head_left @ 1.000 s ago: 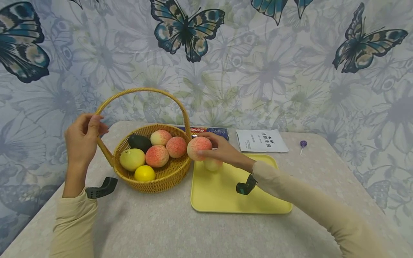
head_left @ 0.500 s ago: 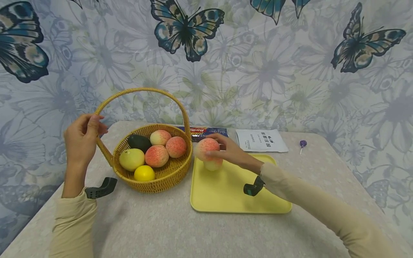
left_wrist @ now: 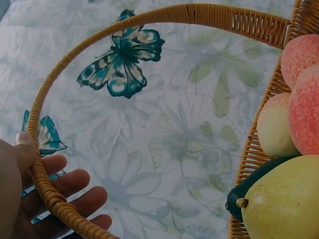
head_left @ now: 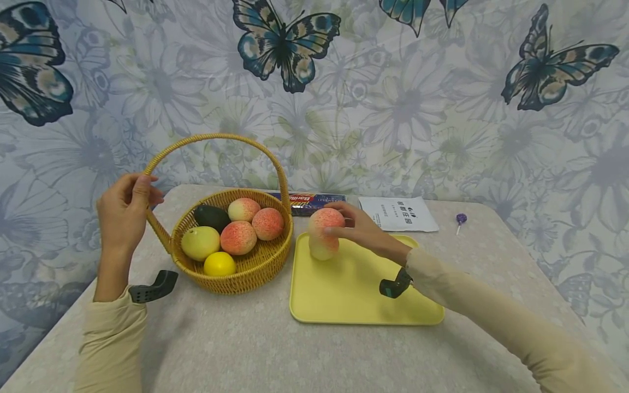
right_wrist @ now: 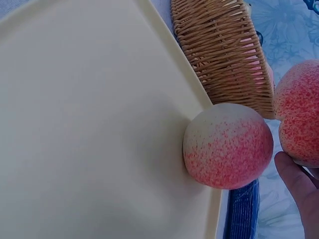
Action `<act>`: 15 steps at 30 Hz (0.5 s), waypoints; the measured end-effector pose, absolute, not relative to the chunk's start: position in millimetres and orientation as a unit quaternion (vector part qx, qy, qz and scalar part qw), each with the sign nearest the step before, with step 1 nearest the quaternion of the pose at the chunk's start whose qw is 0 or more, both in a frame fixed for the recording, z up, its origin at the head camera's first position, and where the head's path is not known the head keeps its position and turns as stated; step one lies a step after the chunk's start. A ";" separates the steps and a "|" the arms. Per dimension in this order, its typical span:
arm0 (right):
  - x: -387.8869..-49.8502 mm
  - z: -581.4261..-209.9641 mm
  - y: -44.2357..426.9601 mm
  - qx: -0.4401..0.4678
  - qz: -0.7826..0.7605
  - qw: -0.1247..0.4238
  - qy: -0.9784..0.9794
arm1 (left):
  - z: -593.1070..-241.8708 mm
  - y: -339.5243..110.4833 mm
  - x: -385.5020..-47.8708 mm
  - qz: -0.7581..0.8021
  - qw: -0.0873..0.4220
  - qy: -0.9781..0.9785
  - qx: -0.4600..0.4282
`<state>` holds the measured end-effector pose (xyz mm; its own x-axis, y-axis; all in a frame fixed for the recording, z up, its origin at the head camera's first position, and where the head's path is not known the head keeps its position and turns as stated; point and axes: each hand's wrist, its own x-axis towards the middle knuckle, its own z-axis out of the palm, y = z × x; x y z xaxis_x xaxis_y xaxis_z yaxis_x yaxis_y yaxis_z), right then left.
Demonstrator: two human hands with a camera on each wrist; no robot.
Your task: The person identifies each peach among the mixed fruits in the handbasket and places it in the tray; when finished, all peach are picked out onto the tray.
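Observation:
My left hand point(head_left: 123, 210) holds the side of the wicker basket's handle point(left_wrist: 47, 191), thumb on one side and fingers behind it. Inside the basket point(head_left: 236, 284) lie several peaches point(head_left: 238, 238), a dark avocado point(head_left: 212, 216), a yellow-green fruit point(head_left: 201, 243) and a yellow lemon point(head_left: 219, 264). My right hand point(head_left: 361, 229) grips a pink-and-cream peach point(right_wrist: 301, 114) above the back left corner of the yellow tray point(head_left: 363, 295). Another peach point(right_wrist: 229, 149) sits on the tray at that corner. In the head view the held peach partly covers it.
A blue Barilla spaghetti box point(head_left: 314, 203) lies behind the basket and tray. To its right is a white printed packet point(head_left: 398, 214), and farther right a purple lollipop point(head_left: 461, 219). A butterfly-patterned backdrop point(head_left: 344, 109) rises behind the table.
My right hand has carried the peach rightward from the basket's rim to above the tray's corner peach. The left hand stays on the handle, and the basket has not moved.

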<state>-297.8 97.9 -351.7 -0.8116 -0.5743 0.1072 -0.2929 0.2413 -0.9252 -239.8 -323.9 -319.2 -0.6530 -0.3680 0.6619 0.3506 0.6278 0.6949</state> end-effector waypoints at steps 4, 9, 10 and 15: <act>-306.7 -361.2 105.9 -0.276 -0.560 0.132 0.770 | -318.9 -323.9 -239.1 -0.434 0.414 -0.800 0.008; -309.1 -365.4 114.4 -0.269 -0.557 0.124 0.776 | -318.7 -323.3 -239.1 -0.433 0.414 -0.801 0.010; -309.2 -366.0 115.9 -0.267 -0.556 0.123 0.778 | -318.7 -323.3 -239.1 -0.432 0.415 -0.801 0.010; -311.5 -370.0 123.8 -0.261 -0.556 0.120 0.780 | -318.7 -323.1 -238.9 -0.431 0.416 -0.801 0.010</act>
<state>-311.5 123.8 -370.0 -0.8348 -0.5408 0.1028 -0.2730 0.2445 -0.9304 -238.9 -323.1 -318.7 -0.6542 -0.3745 0.6571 0.3420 0.6284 0.6987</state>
